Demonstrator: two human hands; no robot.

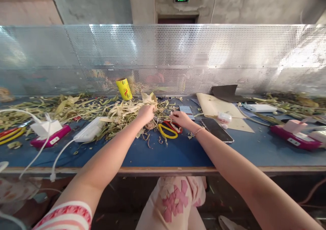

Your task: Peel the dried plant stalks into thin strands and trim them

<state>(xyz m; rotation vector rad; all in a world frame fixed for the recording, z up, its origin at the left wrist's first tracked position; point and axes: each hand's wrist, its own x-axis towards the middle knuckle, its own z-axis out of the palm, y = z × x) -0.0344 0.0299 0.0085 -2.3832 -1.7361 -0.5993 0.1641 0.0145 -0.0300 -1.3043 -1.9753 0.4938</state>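
My left hand (146, 114) is closed on a pale dried leaf bundle (149, 99), whose folded, petal-like top rises above the fingers. To its right, my right hand (181, 118) has its fingers pinched together at the end of a thin stem or strand that runs towards the left hand. Scissors with yellow and red handles (168, 131) lie on the blue table between and below the hands. A small brown coil (149, 125) sits just under the left hand. Dried leaf strips (124, 111) are heaped to the left.
A yellow tube (124, 89) stands at the back. Phone (217, 129), earphone case (224, 118) and tan paper (216, 106) lie at right. Magenta power strips (295, 137) and white cables sit on both sides, with a white power bank (90, 129) at left. Perforated metal screen (173, 58) behind.
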